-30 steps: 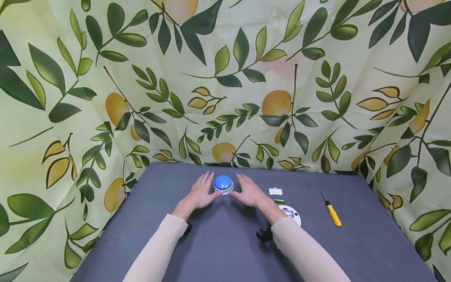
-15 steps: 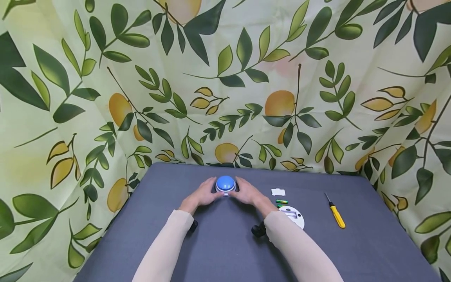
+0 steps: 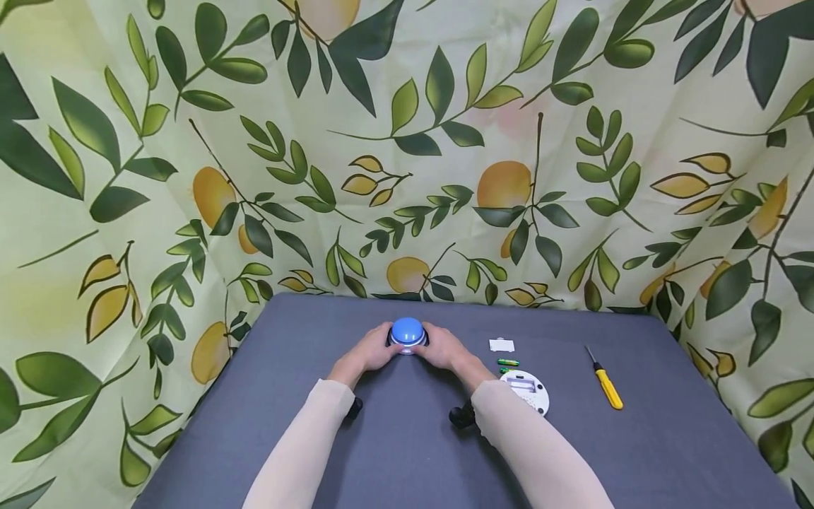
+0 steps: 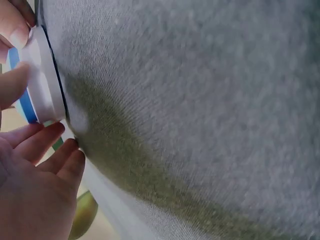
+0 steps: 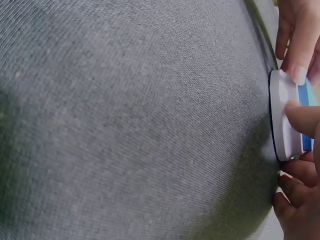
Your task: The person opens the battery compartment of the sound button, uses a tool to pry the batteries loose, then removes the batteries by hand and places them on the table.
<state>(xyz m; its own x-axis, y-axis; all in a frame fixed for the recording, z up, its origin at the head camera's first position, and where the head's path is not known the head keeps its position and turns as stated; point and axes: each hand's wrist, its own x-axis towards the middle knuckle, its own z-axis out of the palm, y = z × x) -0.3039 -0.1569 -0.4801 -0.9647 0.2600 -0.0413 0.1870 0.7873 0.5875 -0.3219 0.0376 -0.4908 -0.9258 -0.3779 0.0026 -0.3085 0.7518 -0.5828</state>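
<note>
A round push button with a blue dome and a white base stands on the grey table toward its back edge. My left hand grips its left side and my right hand its right side, both thumbs at the front of the base. In the left wrist view the white base rests on the cloth, with the left thumb and fingers around it. From the right wrist, the right thumb presses the white rim while the fingers touch its side. The dome is partly hidden in both wrist views.
Right of the hands lie a small white cover, green batteries and a white round disc with an open battery compartment, partly behind the right sleeve. Farther right is a yellow-handled screwdriver. A leaf-patterned cloth hangs behind the table.
Both hands have moved inward from either side of the push button and now grip it. Earlier their fingers were straighter and spread apart. The button stays in about the same place.
</note>
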